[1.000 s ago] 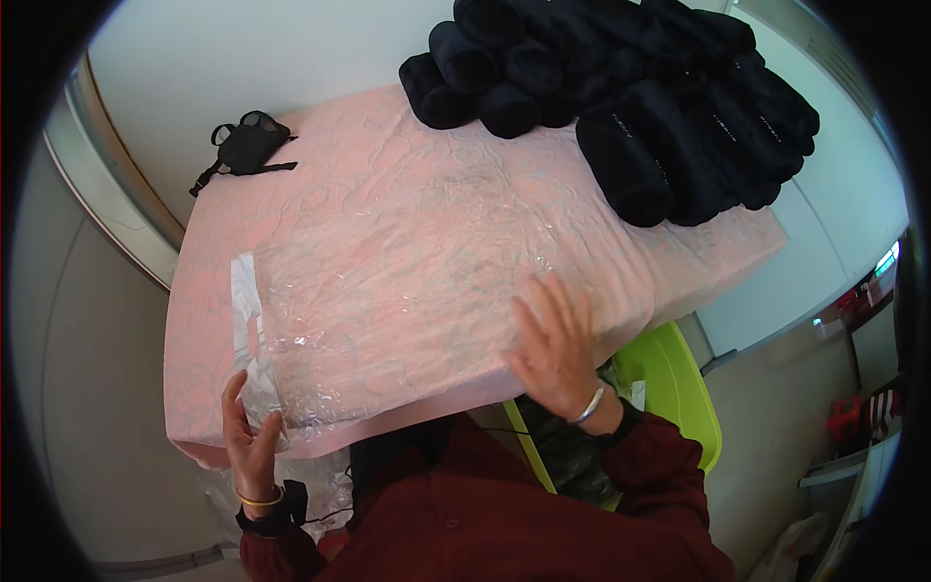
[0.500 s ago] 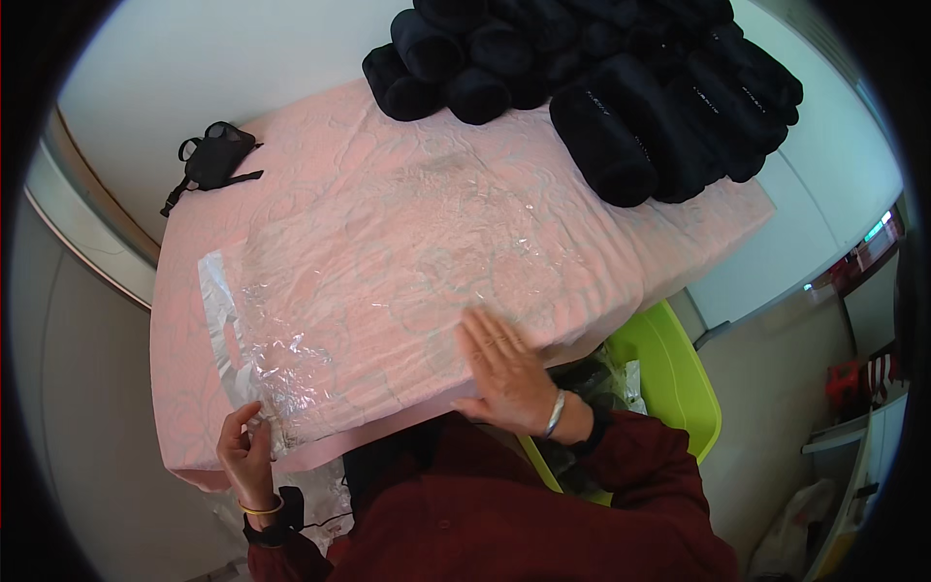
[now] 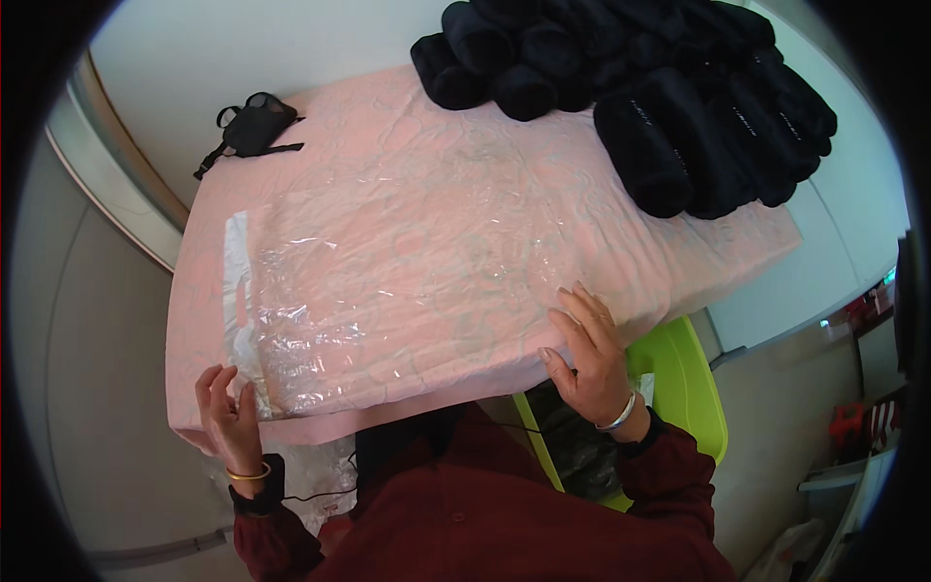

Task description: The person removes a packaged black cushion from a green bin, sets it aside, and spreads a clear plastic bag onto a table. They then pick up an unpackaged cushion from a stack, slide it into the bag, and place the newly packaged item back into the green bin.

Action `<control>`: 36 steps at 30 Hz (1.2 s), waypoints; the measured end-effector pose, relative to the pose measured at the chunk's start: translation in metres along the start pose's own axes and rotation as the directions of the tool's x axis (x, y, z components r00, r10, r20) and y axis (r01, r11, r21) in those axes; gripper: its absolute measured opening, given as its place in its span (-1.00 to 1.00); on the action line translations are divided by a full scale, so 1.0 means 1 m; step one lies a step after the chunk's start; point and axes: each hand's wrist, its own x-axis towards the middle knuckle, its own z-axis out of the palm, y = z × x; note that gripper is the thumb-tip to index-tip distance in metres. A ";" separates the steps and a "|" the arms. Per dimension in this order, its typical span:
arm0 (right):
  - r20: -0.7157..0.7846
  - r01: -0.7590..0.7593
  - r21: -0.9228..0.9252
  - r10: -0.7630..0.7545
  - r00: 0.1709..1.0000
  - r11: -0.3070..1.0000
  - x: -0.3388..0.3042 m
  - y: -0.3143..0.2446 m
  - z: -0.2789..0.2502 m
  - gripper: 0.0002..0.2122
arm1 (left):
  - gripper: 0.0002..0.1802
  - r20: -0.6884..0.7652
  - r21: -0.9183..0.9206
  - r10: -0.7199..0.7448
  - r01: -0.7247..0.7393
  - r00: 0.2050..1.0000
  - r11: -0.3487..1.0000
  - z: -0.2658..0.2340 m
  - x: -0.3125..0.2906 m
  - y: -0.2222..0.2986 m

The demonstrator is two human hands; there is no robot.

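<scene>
Black bolsters (image 3: 645,97) at one o'clock bear pale lettering; your right hand (image 3: 590,364) spreads empty; your left hand (image 3: 230,419), grip unclear, is at the plastic bag (image 3: 310,330).

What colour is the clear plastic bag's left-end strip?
The strip is white, best seen in the head view.

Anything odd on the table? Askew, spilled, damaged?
No spill or clear damage. Mildly untidy: the clear plastic sheet is wrinkled, and its white strip is creased near the left hand. The black strapped item lies at the far left corner with loose straps, apart from the black cushions.
</scene>
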 end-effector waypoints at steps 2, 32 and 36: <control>-0.029 0.078 0.117 -0.075 0.997 0.990 0.018 -0.020 0.005 -0.34 | -0.66 -0.063 0.195 0.134 -0.120 0.989 0.973 -0.003 0.004 0.018; -0.262 0.230 0.962 -0.251 0.932 -0.150 0.076 -0.082 -0.087 -0.59 | 0.06 0.501 0.278 0.219 -0.395 0.838 0.876 0.026 0.006 0.044; -0.494 0.420 0.842 -0.170 0.853 -0.340 0.077 -0.107 -0.113 -0.59 | 0.04 0.462 0.255 0.232 -0.379 0.856 0.890 0.030 0.003 0.047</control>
